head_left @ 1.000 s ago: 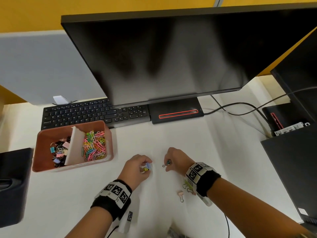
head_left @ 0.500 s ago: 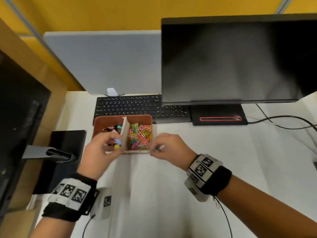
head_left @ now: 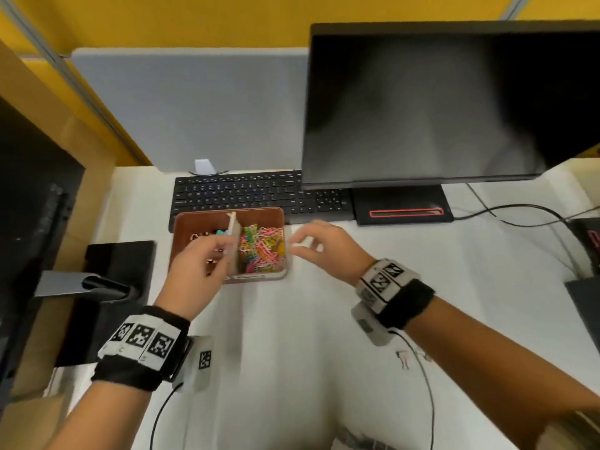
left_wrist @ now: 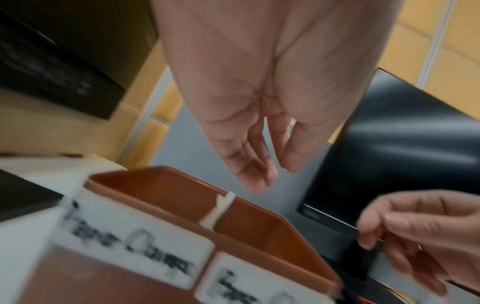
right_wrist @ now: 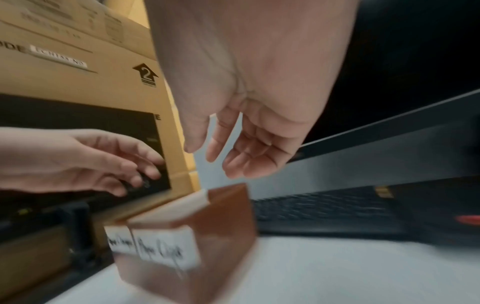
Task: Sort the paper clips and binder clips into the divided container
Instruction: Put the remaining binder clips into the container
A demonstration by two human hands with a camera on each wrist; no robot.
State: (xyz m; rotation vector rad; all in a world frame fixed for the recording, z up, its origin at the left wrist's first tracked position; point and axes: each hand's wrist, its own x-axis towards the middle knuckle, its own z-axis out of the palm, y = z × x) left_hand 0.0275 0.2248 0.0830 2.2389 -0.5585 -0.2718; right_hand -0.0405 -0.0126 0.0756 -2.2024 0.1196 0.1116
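Observation:
A brown divided container (head_left: pixel 227 211) stands in front of the keyboard. A white divider (head_left: pixel 233 235) splits it. Coloured paper clips (head_left: pixel 263 251) fill its right half and binder clips (head_left: pixel 198 237) lie in its left half. My left hand (head_left: pixel 217 251) hovers over the left half with its fingers straight and empty, as the left wrist view shows (left_wrist: pixel 275 174). My right hand (head_left: pixel 300 246) hangs just past the container's right wall, fingers relaxed and holding nothing (right_wrist: pixel 210 162). White labels mark the container's front (right_wrist: pixel 166 246). Loose binder clips (head_left: pixel 404 358) lie on the table by my right forearm.
A black keyboard (head_left: pixel 259 193) and a large monitor (head_left: pixel 454 102) stand behind the container. Cables (head_left: pixel 519 212) run along the right. A black stand base (head_left: pixel 110 287) and a cardboard box (head_left: pixel 65 134) border the left. A black device (head_left: pixel 584 306) sits at the right edge.
Both hands left the front of the table with clips and reached the container. Their fingers have opened and the clips are no longer in them. The view swung left.

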